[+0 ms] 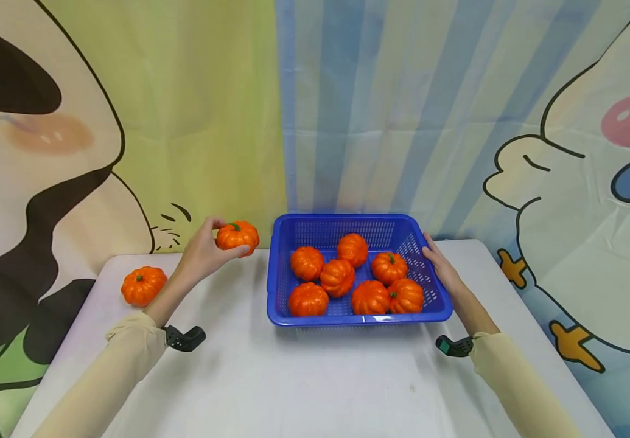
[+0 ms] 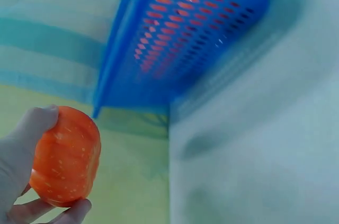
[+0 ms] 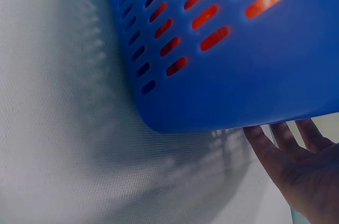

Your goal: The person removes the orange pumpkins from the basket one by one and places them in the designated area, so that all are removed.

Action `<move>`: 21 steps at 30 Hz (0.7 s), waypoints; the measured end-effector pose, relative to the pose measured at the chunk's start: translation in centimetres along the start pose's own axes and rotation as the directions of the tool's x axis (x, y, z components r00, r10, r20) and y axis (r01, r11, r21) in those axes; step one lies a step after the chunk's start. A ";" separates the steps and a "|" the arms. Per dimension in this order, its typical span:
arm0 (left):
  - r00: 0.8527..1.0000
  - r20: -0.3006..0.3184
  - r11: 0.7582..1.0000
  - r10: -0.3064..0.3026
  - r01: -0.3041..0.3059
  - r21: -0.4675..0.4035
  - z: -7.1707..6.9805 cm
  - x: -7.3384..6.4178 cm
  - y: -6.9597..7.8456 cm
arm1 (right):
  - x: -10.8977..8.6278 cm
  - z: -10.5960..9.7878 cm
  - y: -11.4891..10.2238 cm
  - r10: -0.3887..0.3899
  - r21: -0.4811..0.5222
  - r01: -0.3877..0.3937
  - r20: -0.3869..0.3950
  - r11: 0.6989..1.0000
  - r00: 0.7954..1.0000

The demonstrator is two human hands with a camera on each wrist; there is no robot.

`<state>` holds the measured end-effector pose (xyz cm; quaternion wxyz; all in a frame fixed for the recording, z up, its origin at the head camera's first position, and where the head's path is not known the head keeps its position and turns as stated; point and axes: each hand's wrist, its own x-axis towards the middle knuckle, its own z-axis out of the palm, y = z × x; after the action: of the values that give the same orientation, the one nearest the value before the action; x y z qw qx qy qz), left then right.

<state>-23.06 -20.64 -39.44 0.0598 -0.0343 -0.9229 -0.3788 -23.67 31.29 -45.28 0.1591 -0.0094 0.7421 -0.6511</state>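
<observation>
My left hand (image 1: pixel 205 252) holds a small orange pumpkin (image 1: pixel 238 237) above the table, left of the blue basket (image 1: pixel 320 320). The left wrist view shows the thumb and fingers around this pumpkin (image 2: pixel 69 155), apart from the basket wall (image 2: pixel 159 86). Several similar pumpkins (image 1: pixel 338 278) lie inside the basket. At the basket's right side, my right hand (image 1: pixel 443 267) touches the wall with fairly straight fingers. In the right wrist view, those fingers (image 3: pixel 265 152) reach behind the basket's edge (image 3: pixel 238 102), which hides their tips.
Another orange pumpkin (image 1: pixel 143 286) sits on the white table (image 1: pixel 293 383) at the left, near my left forearm. A printed curtain (image 1: pixel 227 109) hangs right behind the table's back edge. Dark devices (image 1: pixel 184 339) are strapped on both wrists.
</observation>
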 end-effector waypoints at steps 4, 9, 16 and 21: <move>1.000 -0.014 1.000 -0.020 0.020 -0.003 0.1 -0.6 -1.8 | -0.1 0.2 0.2 -0.010 0.001 0.010 -0.015 1.000 1.000; 0.999 0.005 0.999 -0.039 0.039 0.005 0.2 -1.2 -3.3 | -0.1 0.2 0.0 -0.005 0.014 0.005 -0.010 1.000 1.000; 0.987 0.069 0.986 -0.145 0.138 0.092 0.4 -2.4 -5.4 | -0.2 0.2 0.0 -0.002 0.000 0.002 -0.024 1.000 1.000; 0.982 0.084 0.984 -0.169 0.164 0.063 0.6 -3.3 -7.3 | -0.2 0.1 -0.2 0.018 0.012 -0.018 -0.012 1.000 1.000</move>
<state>-20.63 -25.47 -45.37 -0.0122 0.0280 -0.9345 -0.3546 -23.52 31.20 -45.04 0.1605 0.0025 0.7393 -0.6540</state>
